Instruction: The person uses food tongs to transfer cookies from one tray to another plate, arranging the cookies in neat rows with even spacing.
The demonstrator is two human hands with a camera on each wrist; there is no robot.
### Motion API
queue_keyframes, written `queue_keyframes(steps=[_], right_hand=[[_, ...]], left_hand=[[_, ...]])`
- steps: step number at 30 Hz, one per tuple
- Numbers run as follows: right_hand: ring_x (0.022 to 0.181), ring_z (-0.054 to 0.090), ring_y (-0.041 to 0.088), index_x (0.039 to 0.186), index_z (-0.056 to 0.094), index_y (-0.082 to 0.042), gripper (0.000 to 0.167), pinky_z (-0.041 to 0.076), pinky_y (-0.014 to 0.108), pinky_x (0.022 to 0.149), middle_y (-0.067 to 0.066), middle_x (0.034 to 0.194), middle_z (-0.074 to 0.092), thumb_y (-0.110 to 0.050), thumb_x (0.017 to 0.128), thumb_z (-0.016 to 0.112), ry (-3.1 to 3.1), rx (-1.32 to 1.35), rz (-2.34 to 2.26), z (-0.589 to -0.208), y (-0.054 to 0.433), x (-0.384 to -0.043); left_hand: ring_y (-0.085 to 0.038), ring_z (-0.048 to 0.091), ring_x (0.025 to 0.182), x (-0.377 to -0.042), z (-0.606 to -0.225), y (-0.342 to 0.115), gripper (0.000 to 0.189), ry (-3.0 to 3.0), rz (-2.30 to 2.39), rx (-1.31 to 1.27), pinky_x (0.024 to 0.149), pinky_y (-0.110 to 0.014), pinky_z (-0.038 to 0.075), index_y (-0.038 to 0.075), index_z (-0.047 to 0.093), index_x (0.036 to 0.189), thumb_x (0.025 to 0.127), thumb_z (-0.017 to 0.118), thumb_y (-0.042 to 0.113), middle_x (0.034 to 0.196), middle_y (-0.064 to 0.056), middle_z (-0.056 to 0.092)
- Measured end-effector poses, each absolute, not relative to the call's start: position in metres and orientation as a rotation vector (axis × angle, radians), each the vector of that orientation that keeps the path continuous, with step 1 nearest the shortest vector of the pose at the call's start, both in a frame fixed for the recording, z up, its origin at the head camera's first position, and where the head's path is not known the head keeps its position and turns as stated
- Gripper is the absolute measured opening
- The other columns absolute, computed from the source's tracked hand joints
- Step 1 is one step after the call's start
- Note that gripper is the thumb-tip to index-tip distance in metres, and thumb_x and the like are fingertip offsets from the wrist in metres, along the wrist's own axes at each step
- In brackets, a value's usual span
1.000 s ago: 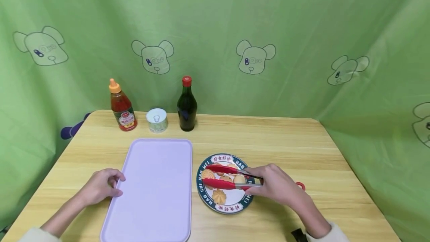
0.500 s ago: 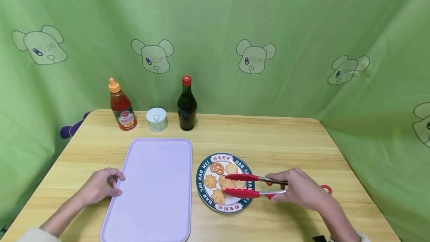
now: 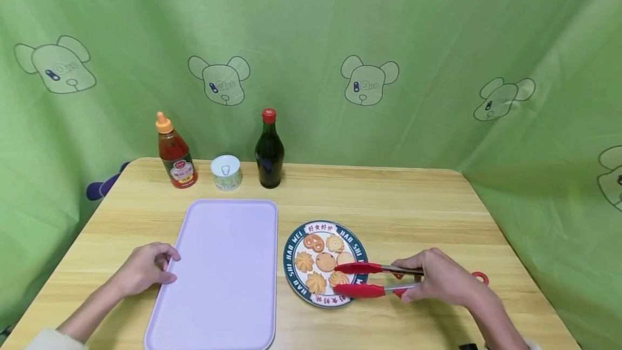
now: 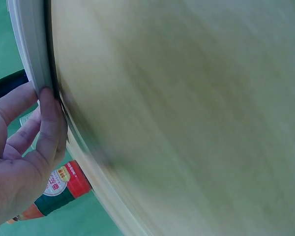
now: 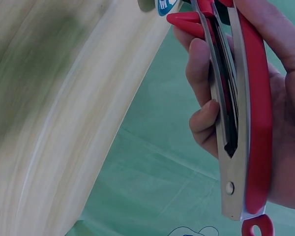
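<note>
A flat lilac tray (image 3: 225, 280) lies on the table, and my left hand (image 3: 146, 271) pinches its left edge between thumb and fingers, as the left wrist view shows at the tray's rim (image 4: 32, 42). Red-and-silver tongs (image 3: 364, 290) are gripped by my right hand (image 3: 439, 280). Their red tips stand apart at the lower right of a green-rimmed round plate (image 3: 290, 266), around a swirled cookie (image 3: 339, 278); whether they touch it I cannot tell. Several other cookies lie on the plate, among them a pretzel-shaped cookie (image 3: 313, 242) and a star-shaped cookie (image 3: 316, 283).
Along the back of the wooden table (image 3: 389, 204) stand an orange-capped sauce bottle (image 3: 177, 158), a pull-tab can (image 3: 226, 173) and a dark bottle with a red cap (image 3: 269, 155). A green curtain (image 3: 301, 26) hangs behind.
The tongs have moved right with the swirled cookie, from the plate's left side across its middle to the lower right. My left hand has stayed at the tray's edge.
</note>
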State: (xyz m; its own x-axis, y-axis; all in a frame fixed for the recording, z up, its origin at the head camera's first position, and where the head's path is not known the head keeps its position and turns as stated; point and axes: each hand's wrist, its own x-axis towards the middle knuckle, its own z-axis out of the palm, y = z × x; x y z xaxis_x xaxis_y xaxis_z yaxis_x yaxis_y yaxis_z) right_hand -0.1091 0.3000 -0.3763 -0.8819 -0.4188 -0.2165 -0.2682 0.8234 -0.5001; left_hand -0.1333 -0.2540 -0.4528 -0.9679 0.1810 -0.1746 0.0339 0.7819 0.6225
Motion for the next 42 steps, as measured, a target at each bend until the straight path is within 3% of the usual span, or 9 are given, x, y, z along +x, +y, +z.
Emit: queue_keyframes(steps=[9, 15, 19, 22, 24, 33, 38, 42], right_hand=[[0.058, 0.039, 0.002, 0.114, 0.070, -0.013, 0.059, 0.032, 0.019, 0.050, -0.007, 0.085, 0.066, -0.034, 0.061, 0.086, 2.677, -0.461, -0.646, -0.378, 0.298, -0.108], [0.060, 0.043, 0.003, 0.121, 0.064, -0.008, 0.071, 0.037, 0.020, 0.050, -0.006, 0.088, 0.066, -0.038, 0.061, 0.086, 2.659, -0.447, -0.669, -0.367, 0.301, -0.108], [0.055, 0.042, 0.002, 0.128, 0.058, -0.002, 0.083, 0.037, 0.021, 0.048, -0.006, 0.073, 0.060, -0.047, 0.062, 0.083, 2.724, -0.417, -0.655, -0.363, 0.303, -0.111], [0.049, 0.035, 0.002, 0.129, 0.056, -0.001, 0.088, 0.032, 0.021, 0.045, -0.007, 0.058, 0.044, -0.054, 0.063, 0.080, 2.815, -0.360, -0.614, -0.368, 0.301, -0.115], [0.048, 0.032, 0.004, 0.128, 0.056, -0.001, 0.089, 0.030, 0.021, 0.045, -0.006, 0.057, 0.039, -0.057, 0.063, 0.079, 2.870, -0.306, -0.608, -0.374, 0.299, -0.117], [0.066, 0.050, 0.019, 0.107, 0.055, 0.002, 0.080, 0.039, 0.028, 0.051, 0.013, 0.085, 0.059, -0.065, 0.066, 0.073, 3.067, -0.009, -0.642, -0.401, 0.289, -0.128], [0.057, 0.047, 0.019, 0.092, 0.053, 0.002, 0.076, 0.035, 0.028, 0.047, 0.010, 0.071, 0.052, -0.071, 0.072, 0.063, 3.167, 0.085, -0.485, -0.410, 0.288, -0.134], [0.051, 0.045, 0.020, 0.090, 0.051, 0.005, 0.083, 0.032, 0.029, 0.043, 0.010, 0.065, 0.048, -0.076, 0.076, 0.052, 3.196, 0.142, -0.290, -0.419, 0.293, -0.142]], left_hand=[[-0.014, 0.048, 0.068, -0.134, -0.453, -0.254, 0.031, 2.742, 0.967, 0.147, 0.059, -0.022, 0.039, 0.004, 0.064, 0.094, 0.067, 0.079, 0.004, 0.072, -0.002, 0.053], [-0.015, 0.048, 0.068, -0.133, -0.453, -0.254, 0.031, 2.732, 0.972, 0.135, 0.059, -0.022, 0.039, 0.004, 0.064, 0.094, 0.067, 0.079, 0.003, 0.072, -0.003, 0.054], [-0.015, 0.048, 0.068, -0.133, -0.453, -0.255, 0.032, 2.733, 0.977, 0.131, 0.059, -0.022, 0.039, 0.004, 0.064, 0.094, 0.067, 0.079, 0.003, 0.072, -0.003, 0.053], [-0.014, 0.048, 0.068, -0.132, -0.453, -0.255, 0.032, 2.735, 0.981, 0.134, 0.059, -0.022, 0.039, 0.004, 0.064, 0.095, 0.067, 0.079, 0.003, 0.072, -0.003, 0.054], [-0.014, 0.048, 0.068, -0.133, -0.454, -0.255, 0.032, 2.739, 0.982, 0.138, 0.059, -0.022, 0.040, 0.004, 0.064, 0.095, 0.067, 0.079, 0.003, 0.072, -0.003, 0.054], [-0.013, 0.048, 0.067, -0.133, -0.453, -0.255, 0.032, 2.743, 0.979, 0.149, 0.059, -0.022, 0.040, 0.005, 0.064, 0.094, 0.066, 0.079, 0.004, 0.072, -0.002, 0.054], [-0.013, 0.048, 0.067, -0.132, -0.453, -0.254, 0.032, 2.734, 0.988, 0.130, 0.059, -0.022, 0.040, 0.005, 0.064, 0.095, 0.066, 0.079, 0.003, 0.072, -0.003, 0.054], [-0.014, 0.048, 0.067, -0.132, -0.453, -0.253, 0.033, 2.737, 0.982, 0.124, 0.059, -0.022, 0.040, 0.005, 0.064, 0.094, 0.066, 0.080, 0.003, 0.071, -0.002, 0.054]])
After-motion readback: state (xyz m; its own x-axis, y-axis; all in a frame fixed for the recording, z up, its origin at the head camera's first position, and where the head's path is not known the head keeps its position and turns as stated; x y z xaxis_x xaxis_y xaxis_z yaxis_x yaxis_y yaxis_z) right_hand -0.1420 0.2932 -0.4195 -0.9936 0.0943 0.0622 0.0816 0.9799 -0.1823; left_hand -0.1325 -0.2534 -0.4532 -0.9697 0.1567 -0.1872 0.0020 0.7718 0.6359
